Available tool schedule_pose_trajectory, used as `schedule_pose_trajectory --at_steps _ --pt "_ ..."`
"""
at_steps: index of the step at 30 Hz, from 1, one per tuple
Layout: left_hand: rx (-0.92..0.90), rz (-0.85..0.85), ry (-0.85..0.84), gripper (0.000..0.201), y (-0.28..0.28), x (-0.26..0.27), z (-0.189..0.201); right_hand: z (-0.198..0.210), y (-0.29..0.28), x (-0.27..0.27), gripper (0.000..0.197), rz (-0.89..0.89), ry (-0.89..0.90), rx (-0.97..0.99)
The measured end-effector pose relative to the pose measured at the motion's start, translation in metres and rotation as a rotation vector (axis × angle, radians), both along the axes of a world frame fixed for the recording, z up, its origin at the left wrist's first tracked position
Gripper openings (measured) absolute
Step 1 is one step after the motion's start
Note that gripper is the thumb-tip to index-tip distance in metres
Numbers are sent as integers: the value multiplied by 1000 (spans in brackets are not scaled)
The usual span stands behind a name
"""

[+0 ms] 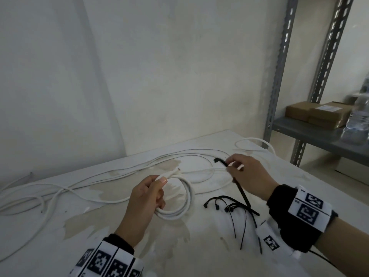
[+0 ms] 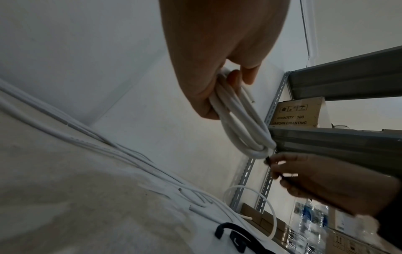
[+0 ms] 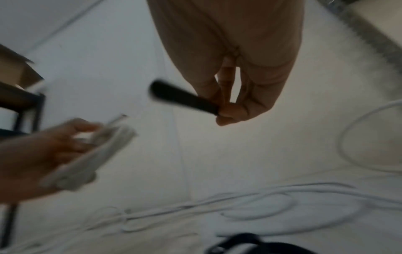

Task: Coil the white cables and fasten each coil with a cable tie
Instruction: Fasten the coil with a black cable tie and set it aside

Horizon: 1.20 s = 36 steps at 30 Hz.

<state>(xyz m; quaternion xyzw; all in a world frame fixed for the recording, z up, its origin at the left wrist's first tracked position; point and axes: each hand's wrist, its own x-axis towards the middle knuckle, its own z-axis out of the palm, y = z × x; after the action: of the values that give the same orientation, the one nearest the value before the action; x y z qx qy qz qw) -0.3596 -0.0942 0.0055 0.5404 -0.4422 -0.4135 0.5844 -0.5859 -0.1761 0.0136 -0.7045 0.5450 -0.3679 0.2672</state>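
My left hand (image 1: 148, 193) grips a small coil of white cable (image 1: 184, 198) just above the table; in the left wrist view the coil (image 2: 237, 120) hangs from the curled fingers (image 2: 233, 79). To its right, my right hand (image 1: 242, 172) pinches a black cable tie (image 1: 240, 188), its head (image 1: 216, 160) pointing left toward the coil. In the right wrist view the black cable tie (image 3: 185, 98) sticks out from the pinch, and the left hand's coil (image 3: 93, 153) is blurred at lower left. The two hands are apart.
Several loose white cables (image 1: 111, 172) trail across the stained white table (image 1: 60, 226). A pile of spare black cable ties (image 1: 229, 206) lies below my right hand. A grey metal shelf (image 1: 319, 136) with cardboard boxes (image 1: 317, 113) and water bottles stands at the right.
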Motion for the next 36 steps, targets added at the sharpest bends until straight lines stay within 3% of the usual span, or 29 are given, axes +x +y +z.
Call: schedule_pose_trajectory --at_steps 4,6,12,17,22,26,28,30,33,36 --pt "-46 55 -7 21 4 12 0 14 37 51 17 270 -44 62" --pt "-64 88 -15 22 7 17 2 13 51 72 17 324 -93 104" --pt "-95 158 -63 20 19 35 1 6 63 116 22 288 -236 244" --pt "-124 175 -101 7 28 45 -6 4 68 143 30 207 -275 183" --pt "-78 167 -37 29 32 47 -11 6 74 160 35 185 -339 78" --pt "-71 122 39 27 34 49 -6 3 77 165 37 264 -491 98" --pt "-83 103 63 27 36 51 -3 2 78 163 28 319 -533 113" --pt "-86 91 100 25 37 54 -1 1 78 160 19 419 -522 115" --pt "-89 102 167 24 37 59 0 -3 81 154 33 598 -421 79" --pt "-94 111 187 23 35 60 -1 -5 84 151 30 681 -265 -80"
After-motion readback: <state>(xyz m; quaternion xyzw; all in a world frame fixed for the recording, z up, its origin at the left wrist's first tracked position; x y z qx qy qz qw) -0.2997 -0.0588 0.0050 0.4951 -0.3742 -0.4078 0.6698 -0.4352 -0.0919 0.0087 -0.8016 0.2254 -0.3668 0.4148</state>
